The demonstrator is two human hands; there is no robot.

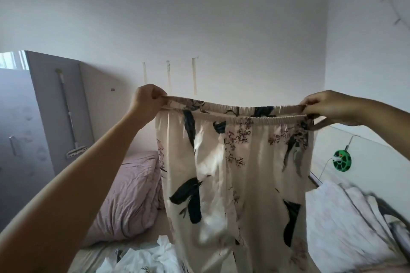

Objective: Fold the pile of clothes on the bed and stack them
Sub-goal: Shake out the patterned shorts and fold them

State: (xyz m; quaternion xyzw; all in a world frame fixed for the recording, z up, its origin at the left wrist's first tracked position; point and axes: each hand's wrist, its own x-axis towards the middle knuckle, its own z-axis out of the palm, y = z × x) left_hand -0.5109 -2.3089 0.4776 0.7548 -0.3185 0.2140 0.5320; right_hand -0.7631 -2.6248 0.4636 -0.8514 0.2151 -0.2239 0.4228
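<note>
A pair of cream trousers [235, 168] with black leaf and small floral prints hangs in the air in front of me, above the bed. My left hand [147, 101] grips the left end of the elastic waistband. At the right end my right hand [330, 106] pinches the same waistband, which is stretched wide between the two hands. The legs hang straight down and hide the middle of the bed. Crumpled white clothes [146, 257] lie on the bed at the bottom edge, below my left arm.
A mauve pillow [131, 197] lies at the head of the bed on the left. Folded white bedding [346, 219] is stacked on the right. A grey wardrobe [33, 122] stands at the far left. A green reel [342, 160] hangs on the right wall.
</note>
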